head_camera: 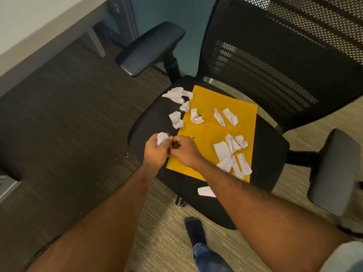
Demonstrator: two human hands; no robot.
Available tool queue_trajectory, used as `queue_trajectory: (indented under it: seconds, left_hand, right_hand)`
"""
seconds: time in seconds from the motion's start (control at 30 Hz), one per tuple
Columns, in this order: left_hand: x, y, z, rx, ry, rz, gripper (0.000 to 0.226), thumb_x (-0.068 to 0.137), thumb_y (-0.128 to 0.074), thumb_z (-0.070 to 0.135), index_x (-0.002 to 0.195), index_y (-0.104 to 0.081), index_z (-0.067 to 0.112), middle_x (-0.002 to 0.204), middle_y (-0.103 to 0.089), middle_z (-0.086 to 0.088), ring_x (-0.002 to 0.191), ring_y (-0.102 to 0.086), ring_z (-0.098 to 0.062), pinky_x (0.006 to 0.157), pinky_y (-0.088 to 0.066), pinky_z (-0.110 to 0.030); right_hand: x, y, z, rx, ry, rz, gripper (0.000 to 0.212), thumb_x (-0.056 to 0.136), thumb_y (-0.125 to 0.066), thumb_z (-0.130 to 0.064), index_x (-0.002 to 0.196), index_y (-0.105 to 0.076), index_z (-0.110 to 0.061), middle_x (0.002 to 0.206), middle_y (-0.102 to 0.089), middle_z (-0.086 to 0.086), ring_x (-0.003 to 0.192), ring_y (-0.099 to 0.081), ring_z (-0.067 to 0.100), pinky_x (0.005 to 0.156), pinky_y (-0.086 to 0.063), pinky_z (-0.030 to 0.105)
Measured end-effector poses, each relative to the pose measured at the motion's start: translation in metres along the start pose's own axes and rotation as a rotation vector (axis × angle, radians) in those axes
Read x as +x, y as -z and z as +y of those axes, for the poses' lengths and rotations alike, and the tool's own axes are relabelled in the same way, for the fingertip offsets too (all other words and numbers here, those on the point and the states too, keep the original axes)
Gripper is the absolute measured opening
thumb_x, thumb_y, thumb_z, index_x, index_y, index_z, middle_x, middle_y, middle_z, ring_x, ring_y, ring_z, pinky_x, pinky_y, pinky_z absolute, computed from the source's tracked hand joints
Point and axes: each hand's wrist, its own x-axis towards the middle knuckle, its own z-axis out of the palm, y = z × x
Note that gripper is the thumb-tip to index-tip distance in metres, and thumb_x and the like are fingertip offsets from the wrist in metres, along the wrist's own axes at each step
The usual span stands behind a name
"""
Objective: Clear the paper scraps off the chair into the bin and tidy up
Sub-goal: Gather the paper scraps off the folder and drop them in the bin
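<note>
A black office chair [271, 154] carries a yellow envelope [208, 132] on its seat. Several white paper scraps [231, 152] lie over the envelope and the seat, more of them near the back left [177, 94], and one scrap [205, 191] rests at the seat's front edge. My left hand [156, 151] is closed around a crumpled white scrap [162, 138] above the seat's left edge. My right hand [184, 152] touches the left one, its fingertips pinched together near that scrap. No bin is in view.
The chair's two armrests [150, 49] [334, 171] stick out on either side, and the mesh backrest [284, 48] rises behind. A desk edge [39, 40] runs along the upper left. Carpet [68, 114] surrounds the chair. My foot [195, 230] stands near the chair base.
</note>
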Motion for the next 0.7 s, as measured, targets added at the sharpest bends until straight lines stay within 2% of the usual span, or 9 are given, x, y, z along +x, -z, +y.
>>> queue_trajectory:
  seconds: [0.07, 0.13, 0.2, 0.27, 0.33, 0.4, 0.57, 0.7]
  left_hand:
    - [0.006, 0.004, 0.003, -0.058, 0.041, 0.065, 0.012, 0.094, -0.062, 0.010, 0.106, -0.059, 0.009, 0.093, -0.064, -0.013, 0.081, -0.067, -0.020, 0.063, -0.062, -0.032]
    - [0.011, 0.011, 0.006, -0.109, 0.093, 0.138, 0.011, 0.094, -0.060, 0.009, 0.105, -0.058, 0.011, 0.090, -0.061, -0.008, 0.077, -0.063, -0.015, 0.061, -0.060, -0.028]
    - [0.015, 0.017, 0.008, -0.123, 0.136, 0.184, 0.012, 0.094, -0.061, 0.011, 0.105, -0.058, 0.013, 0.089, -0.059, -0.005, 0.076, -0.061, -0.013, 0.063, -0.058, -0.029]
    - [0.016, 0.021, 0.007, -0.140, 0.158, 0.206, 0.013, 0.094, -0.062, 0.011, 0.106, -0.058, 0.014, 0.089, -0.057, -0.004, 0.076, -0.059, -0.013, 0.065, -0.058, -0.031]
    - [0.018, 0.025, 0.006, -0.142, 0.149, 0.206, 0.018, 0.094, -0.061, 0.009, 0.111, -0.057, 0.014, 0.091, -0.056, -0.003, 0.079, -0.059, -0.014, 0.067, -0.059, -0.033]
    - [0.020, 0.027, 0.006, -0.132, 0.111, 0.178, 0.025, 0.094, -0.058, 0.003, 0.117, -0.056, 0.013, 0.093, -0.055, -0.003, 0.081, -0.058, -0.014, 0.070, -0.060, -0.035]
    - [0.026, 0.032, 0.007, -0.129, 0.086, 0.130, 0.026, 0.092, -0.058, -0.001, 0.112, -0.061, 0.015, 0.097, -0.056, -0.004, 0.093, -0.059, -0.018, 0.083, -0.059, -0.040]
    - [0.030, 0.031, 0.006, -0.105, 0.070, 0.109, 0.025, 0.091, -0.059, -0.001, 0.108, -0.062, 0.017, 0.109, -0.057, -0.010, 0.102, -0.059, -0.021, 0.088, -0.057, -0.040]
  right_hand:
    - [0.004, 0.005, -0.006, 0.039, -0.001, -0.004, 0.017, 0.082, -0.072, -0.014, 0.098, -0.069, -0.009, 0.085, -0.069, 0.003, 0.076, -0.061, 0.009, 0.071, -0.054, 0.031]
    - [0.011, 0.010, -0.012, -0.012, -0.001, 0.101, 0.022, 0.082, -0.072, -0.018, 0.102, -0.068, -0.012, 0.094, -0.070, 0.005, 0.080, -0.060, 0.008, 0.070, -0.052, 0.025]
    - [0.023, 0.013, -0.019, -0.252, 0.049, 0.272, 0.025, 0.082, -0.069, -0.017, 0.107, -0.065, -0.015, 0.105, -0.065, 0.005, 0.090, -0.060, 0.012, 0.072, -0.052, 0.027]
    - [0.038, 0.015, -0.024, -0.497, 0.089, 0.366, 0.035, 0.083, -0.068, -0.019, 0.117, -0.059, -0.016, 0.122, -0.058, 0.007, 0.108, -0.058, 0.019, 0.077, -0.054, 0.030]
    - [0.051, 0.015, -0.026, -0.660, 0.048, 0.341, 0.049, 0.084, -0.070, -0.026, 0.128, -0.051, -0.017, 0.134, -0.051, 0.008, 0.120, -0.053, 0.024, 0.082, -0.053, 0.032]
    - [0.061, 0.013, -0.023, -0.779, -0.012, 0.265, 0.058, 0.085, -0.071, -0.033, 0.135, -0.046, -0.018, 0.140, -0.045, 0.010, 0.122, -0.052, 0.026, 0.085, -0.053, 0.033]
    - [0.067, 0.011, -0.013, -0.911, 0.024, 0.217, 0.036, 0.090, -0.065, -0.030, 0.123, -0.060, -0.017, 0.132, -0.052, 0.009, 0.112, -0.059, 0.023, 0.085, -0.052, 0.031]
    - [0.058, 0.009, -0.012, -0.789, 0.121, 0.272, 0.027, 0.093, -0.060, -0.026, 0.117, -0.066, -0.018, 0.122, -0.057, 0.007, 0.104, -0.061, 0.021, 0.077, -0.053, 0.029]
